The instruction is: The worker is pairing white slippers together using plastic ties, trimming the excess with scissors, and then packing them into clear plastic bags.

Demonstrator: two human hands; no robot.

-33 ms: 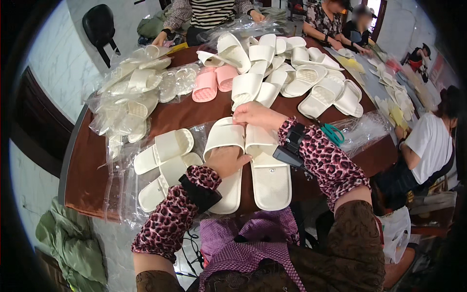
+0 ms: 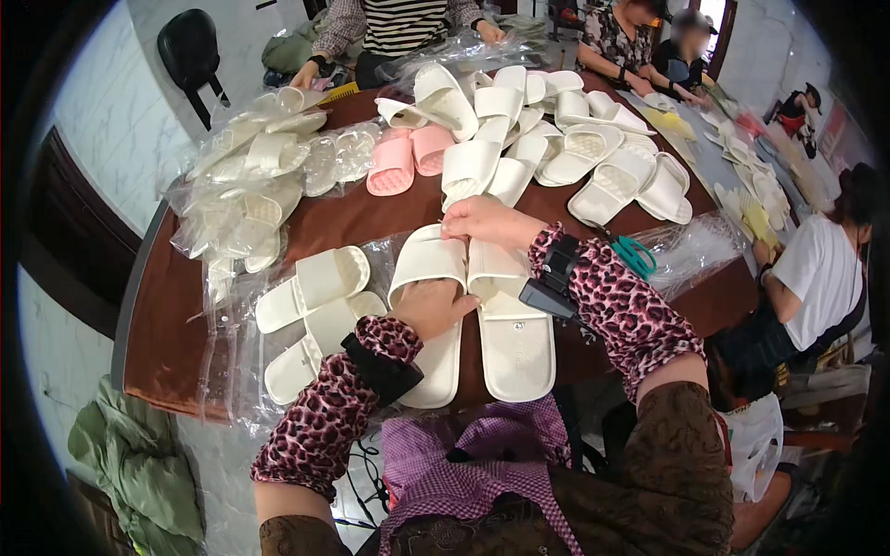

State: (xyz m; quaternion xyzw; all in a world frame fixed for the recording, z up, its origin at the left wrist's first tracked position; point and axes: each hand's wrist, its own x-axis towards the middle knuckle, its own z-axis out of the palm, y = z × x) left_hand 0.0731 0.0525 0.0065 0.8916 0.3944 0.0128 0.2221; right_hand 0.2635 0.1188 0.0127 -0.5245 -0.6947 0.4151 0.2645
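Both hands are on one pair of cream slippers that lies side by side at the near edge of the brown table, toes pointing far. From my remote view I see the left hand resting on the left slipper of the pair, fingers curled on its strap and sole; it seems to press or grip it, but how tight I cannot tell. The right hand is at the far end of the pair, fingers bent down over the toe edges and closed on them. Both forearms wear leopard-pattern sleeves, and a small black device is strapped near the right wrist.

Left of the pair, another two cream slippers lie on clear plastic bags. Further left and far, a pile of bagged slippers sits near the table edge. A pink pair lies far from my hands, and beside it, to the right, a big heap of loose cream slippers. Teal scissors lie just right of the right wrist. Other persons sit on the far and right sides of the table
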